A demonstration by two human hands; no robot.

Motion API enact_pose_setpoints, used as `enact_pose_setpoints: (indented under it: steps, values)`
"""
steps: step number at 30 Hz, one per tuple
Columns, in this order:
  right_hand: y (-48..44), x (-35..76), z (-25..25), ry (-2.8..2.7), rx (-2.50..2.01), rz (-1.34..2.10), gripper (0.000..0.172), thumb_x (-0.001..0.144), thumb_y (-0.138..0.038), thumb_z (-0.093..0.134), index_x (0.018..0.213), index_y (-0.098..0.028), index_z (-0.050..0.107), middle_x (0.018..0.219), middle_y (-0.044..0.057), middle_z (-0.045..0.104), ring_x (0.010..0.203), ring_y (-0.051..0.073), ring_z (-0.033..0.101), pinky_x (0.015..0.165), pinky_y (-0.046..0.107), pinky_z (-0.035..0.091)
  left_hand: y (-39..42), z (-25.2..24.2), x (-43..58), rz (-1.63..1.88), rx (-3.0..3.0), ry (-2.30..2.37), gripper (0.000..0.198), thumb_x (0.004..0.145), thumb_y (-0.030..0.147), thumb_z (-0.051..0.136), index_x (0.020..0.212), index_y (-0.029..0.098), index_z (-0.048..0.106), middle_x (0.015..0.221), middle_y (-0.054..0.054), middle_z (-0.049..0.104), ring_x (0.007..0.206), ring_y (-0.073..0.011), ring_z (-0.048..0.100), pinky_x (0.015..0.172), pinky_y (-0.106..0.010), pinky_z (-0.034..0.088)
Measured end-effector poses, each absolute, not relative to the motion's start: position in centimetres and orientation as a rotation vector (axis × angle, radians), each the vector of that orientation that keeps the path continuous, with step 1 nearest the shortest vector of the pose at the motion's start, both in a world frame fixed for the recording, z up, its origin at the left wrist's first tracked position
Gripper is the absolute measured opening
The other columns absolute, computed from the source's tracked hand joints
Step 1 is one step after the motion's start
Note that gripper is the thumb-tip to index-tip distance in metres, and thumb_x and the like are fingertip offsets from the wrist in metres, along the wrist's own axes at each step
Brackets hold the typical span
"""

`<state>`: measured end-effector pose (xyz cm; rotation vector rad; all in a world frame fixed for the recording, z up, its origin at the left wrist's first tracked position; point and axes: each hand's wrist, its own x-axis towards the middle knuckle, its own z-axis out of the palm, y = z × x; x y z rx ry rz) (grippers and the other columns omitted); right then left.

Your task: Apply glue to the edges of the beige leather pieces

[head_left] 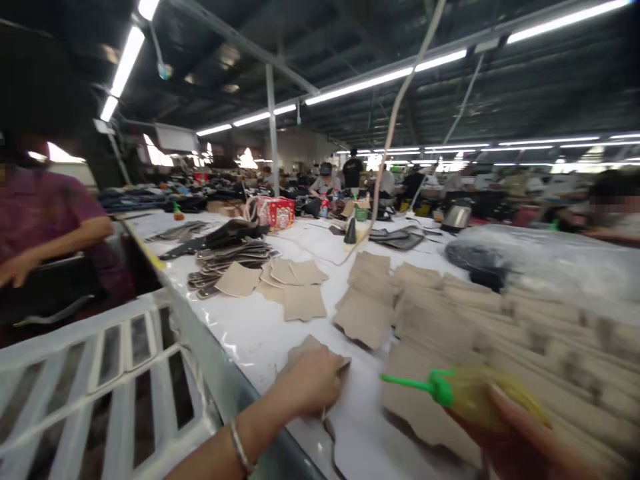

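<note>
My left hand [313, 377], with a bracelet at the wrist, is closed at the near edge of the white table. Its fingers are curled on a beige cut piece [306, 344], most of which the hand covers. In my right hand [533, 423] is a squeeze bottle [493, 393] of yellowish liquid, lying sideways with its green nozzle pointing left; motion blurs both. Under and behind the bottle, rows of overlapping beige pieces [367, 310] spread to the right. Ahead of my left hand lie several more beige pieces [304, 302].
A stack of dark pieces [227, 260] stands at the table's left side. Farther back are a red box [280, 213] and a dark cone-shaped object [350, 232]. Clear plastic sheeting [550, 257] lies at right. A white slatted rack [115, 380] and a co-worker [55, 227] are at left.
</note>
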<state>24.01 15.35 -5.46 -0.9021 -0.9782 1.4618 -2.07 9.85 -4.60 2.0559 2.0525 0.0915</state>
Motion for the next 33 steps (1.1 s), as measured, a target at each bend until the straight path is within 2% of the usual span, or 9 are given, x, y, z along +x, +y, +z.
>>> enact_pose_setpoints:
  steps: [2,4,9,18,25,28,31,33]
  values:
    - [14.4,23.8,-4.8,-0.971,-1.045,1.497,0.058,0.058,-0.043,0.086,0.106,-0.021,0.061,0.103,0.005,0.068,0.091,0.025,0.064,0.074,0.028,0.057,10.2,-5.6,-2.5,0.114,2.078,1.989,0.052,0.080,0.017,0.038,0.128,0.027,0.055,0.107,-0.011,0.066,0.094,-0.0272,0.063,0.080,-0.040,0.048]
    - [14.0,22.8,-4.4,-1.169,-1.070,1.392,0.060,0.061,-0.048,0.084,0.109,-0.022,0.058,0.096,0.003,0.068,0.087,0.023,0.063,0.071,0.025,0.055,10.3,-6.3,-2.6,0.149,2.085,1.952,0.054,0.082,0.018,0.035,0.132,0.029,0.052,0.109,-0.010,0.065,0.095,-0.0266,0.063,0.082,-0.040,0.048]
    - [14.2,20.6,-4.6,-1.548,-1.184,1.034,0.063,0.066,-0.056,0.078,0.116,-0.027,0.051,0.092,0.001,0.064,0.083,0.024,0.061,0.071,0.032,0.049,10.3,-7.1,-2.8,0.191,2.072,1.951,0.053,0.082,0.018,0.035,0.130,0.031,0.053,0.105,-0.009,0.065,0.093,-0.0262,0.064,0.080,-0.038,0.048]
    - [15.2,18.8,-5.7,-1.773,-1.180,0.775,0.057,0.070,-0.057,0.074,0.114,-0.026,0.053,0.097,0.002,0.062,0.083,0.026,0.059,0.076,0.038,0.046,10.5,-7.5,-3.0,0.221,2.065,1.976,0.050,0.085,0.021,0.034,0.129,0.034,0.053,0.101,-0.007,0.063,0.088,-0.0252,0.065,0.078,-0.038,0.048]
    - [16.1,18.0,-7.0,-1.848,-1.076,0.657,0.051,0.074,-0.052,0.073,0.115,-0.028,0.053,0.103,0.002,0.061,0.087,0.026,0.058,0.079,0.039,0.045,10.4,-7.4,-2.6,0.178,2.049,2.005,0.049,0.086,0.022,0.034,0.130,0.035,0.052,0.101,-0.007,0.063,0.087,-0.0255,0.065,0.077,-0.038,0.048]
    - [16.0,18.0,-6.9,-1.866,-1.092,0.625,0.049,0.074,-0.050,0.073,0.113,-0.026,0.054,0.101,0.003,0.062,0.085,0.026,0.058,0.079,0.039,0.045,10.4,-7.4,-2.4,0.164,2.064,2.019,0.044,0.086,0.023,0.034,0.124,0.033,0.055,0.096,-0.007,0.062,0.083,-0.0258,0.065,0.073,-0.038,0.049]
    - [15.8,18.0,-6.4,-1.850,-1.153,0.710,0.051,0.073,-0.052,0.073,0.112,-0.025,0.054,0.096,0.003,0.063,0.083,0.025,0.059,0.076,0.038,0.045,10.2,-7.4,-2.3,0.148,2.072,2.034,0.038,0.087,0.026,0.036,0.118,0.031,0.057,0.093,-0.006,0.061,0.080,-0.0252,0.065,0.072,-0.036,0.048]
    - [15.7,17.9,-6.0,-1.800,-1.200,0.776,0.053,0.072,-0.055,0.073,0.111,-0.024,0.054,0.094,0.002,0.064,0.083,0.026,0.059,0.075,0.038,0.045,10.1,-7.3,-2.2,0.144,2.070,2.033,0.039,0.088,0.027,0.035,0.121,0.031,0.055,0.094,-0.006,0.061,0.082,-0.0252,0.065,0.072,-0.036,0.048]
